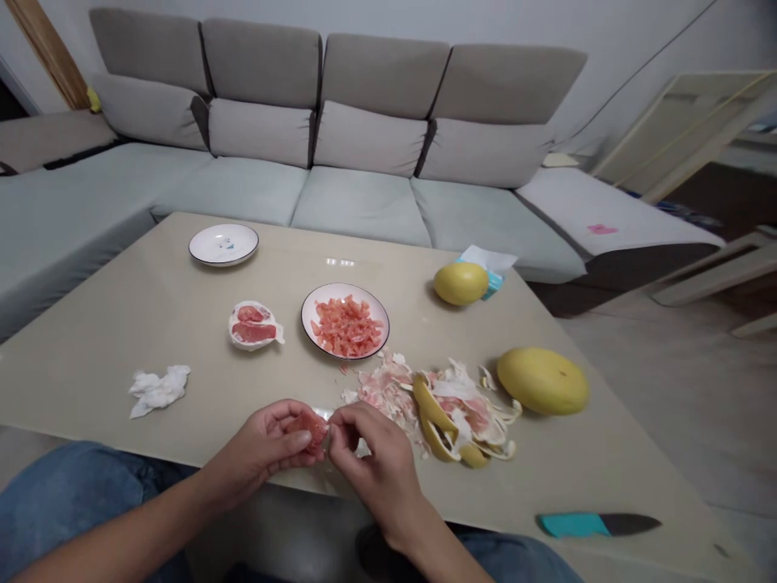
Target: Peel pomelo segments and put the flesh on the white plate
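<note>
My left hand is closed around a pink pomelo segment at the table's near edge. My right hand pinches the same segment's right end with its fingertips. Just beyond my hands stands a white plate of pink pomelo pieces. To its left lies a partly peeled pomelo chunk in white pith. A heap of peel and membrane scraps lies to the right of my hands.
Two whole yellow pomelos rest at the right of the beige table. A knife with a teal handle lies at the near right. An empty plate, a crumpled tissue and a grey sofa are also in view.
</note>
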`<control>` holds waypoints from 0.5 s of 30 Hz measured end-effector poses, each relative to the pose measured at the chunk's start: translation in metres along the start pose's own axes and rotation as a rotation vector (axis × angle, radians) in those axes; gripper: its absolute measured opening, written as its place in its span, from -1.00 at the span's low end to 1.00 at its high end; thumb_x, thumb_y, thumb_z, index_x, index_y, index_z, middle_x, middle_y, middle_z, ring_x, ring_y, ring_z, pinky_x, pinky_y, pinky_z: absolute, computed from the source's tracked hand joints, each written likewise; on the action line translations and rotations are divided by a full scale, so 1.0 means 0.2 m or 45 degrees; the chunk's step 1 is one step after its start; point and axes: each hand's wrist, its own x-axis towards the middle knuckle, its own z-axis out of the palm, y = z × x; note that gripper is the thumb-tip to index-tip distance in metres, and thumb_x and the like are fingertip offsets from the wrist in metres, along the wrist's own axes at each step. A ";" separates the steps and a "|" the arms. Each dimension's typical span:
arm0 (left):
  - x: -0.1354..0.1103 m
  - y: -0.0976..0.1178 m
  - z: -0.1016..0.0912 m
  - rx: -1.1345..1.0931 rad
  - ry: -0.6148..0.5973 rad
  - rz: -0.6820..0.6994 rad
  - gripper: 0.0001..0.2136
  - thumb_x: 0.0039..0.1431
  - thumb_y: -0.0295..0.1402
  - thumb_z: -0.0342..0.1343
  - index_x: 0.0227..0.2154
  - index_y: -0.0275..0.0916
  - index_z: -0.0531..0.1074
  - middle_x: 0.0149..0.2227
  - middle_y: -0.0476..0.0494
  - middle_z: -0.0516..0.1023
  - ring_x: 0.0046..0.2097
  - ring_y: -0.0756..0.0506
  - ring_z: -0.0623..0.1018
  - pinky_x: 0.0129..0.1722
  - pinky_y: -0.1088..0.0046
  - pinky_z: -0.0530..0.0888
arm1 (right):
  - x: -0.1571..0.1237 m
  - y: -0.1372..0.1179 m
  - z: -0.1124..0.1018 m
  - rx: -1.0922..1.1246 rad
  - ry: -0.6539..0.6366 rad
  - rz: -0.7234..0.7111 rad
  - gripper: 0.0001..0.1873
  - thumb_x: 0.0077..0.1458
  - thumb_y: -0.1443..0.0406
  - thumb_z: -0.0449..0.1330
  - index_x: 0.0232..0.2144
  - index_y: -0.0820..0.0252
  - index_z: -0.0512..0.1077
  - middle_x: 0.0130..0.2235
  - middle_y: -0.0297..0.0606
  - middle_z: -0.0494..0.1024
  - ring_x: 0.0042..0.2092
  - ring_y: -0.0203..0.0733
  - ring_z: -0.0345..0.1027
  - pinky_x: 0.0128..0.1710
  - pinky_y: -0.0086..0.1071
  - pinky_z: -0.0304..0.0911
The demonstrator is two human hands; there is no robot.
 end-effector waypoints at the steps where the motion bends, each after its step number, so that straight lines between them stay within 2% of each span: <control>1: 0.00 0.00 0.00 -0.005 -0.008 0.014 -0.80 0.02 -0.34 0.31 -0.28 -0.24 0.49 -0.30 -0.08 0.54 -0.28 -0.01 0.55 -0.21 0.50 0.47 | 0.00 0.00 0.00 0.034 0.016 0.051 -0.87 0.04 0.44 0.11 -0.47 0.14 0.39 -0.51 -0.34 0.42 -0.48 -0.29 0.27 -0.47 -0.45 0.18; 4: 0.00 0.01 0.00 0.017 -0.027 0.056 -0.82 0.03 -0.35 0.30 -0.30 -0.27 0.49 -0.32 -0.08 0.51 -0.26 -0.02 0.53 -0.20 0.50 0.45 | 0.01 0.00 -0.03 0.145 0.019 0.225 -0.88 0.04 0.42 0.11 -0.48 0.17 0.42 -0.51 -0.34 0.43 -0.49 -0.31 0.26 -0.49 -0.47 0.18; 8: 0.00 0.00 0.00 0.065 -0.082 0.122 -0.86 0.08 -0.37 0.26 -0.31 -0.29 0.48 -0.34 -0.09 0.52 -0.26 -0.01 0.50 -0.19 0.49 0.44 | 0.01 -0.01 -0.07 0.338 -0.164 0.413 -0.85 0.10 0.30 0.16 -0.35 0.19 0.54 -0.41 -0.26 0.54 -0.44 -0.28 0.34 -0.48 -0.47 0.21; 11: 0.02 -0.02 -0.02 0.100 -0.113 0.183 -0.86 0.08 -0.39 0.26 -0.28 -0.27 0.48 -0.32 -0.11 0.56 -0.25 -0.01 0.52 -0.18 0.47 0.44 | -0.01 -0.02 -0.08 0.384 -0.233 0.433 -0.83 0.10 0.27 0.19 -0.33 0.16 0.58 -0.37 -0.24 0.58 -0.41 -0.27 0.37 -0.48 -0.47 0.21; 15: 0.04 -0.05 -0.04 0.190 -0.112 0.275 -0.85 0.08 -0.42 0.25 -0.26 -0.26 0.50 -0.30 -0.13 0.59 -0.22 -0.04 0.54 -0.14 0.42 0.44 | -0.03 -0.02 -0.07 0.328 -0.199 0.346 -0.85 0.09 0.33 0.18 -0.39 0.18 0.57 -0.42 -0.26 0.56 -0.43 -0.28 0.36 -0.47 -0.47 0.19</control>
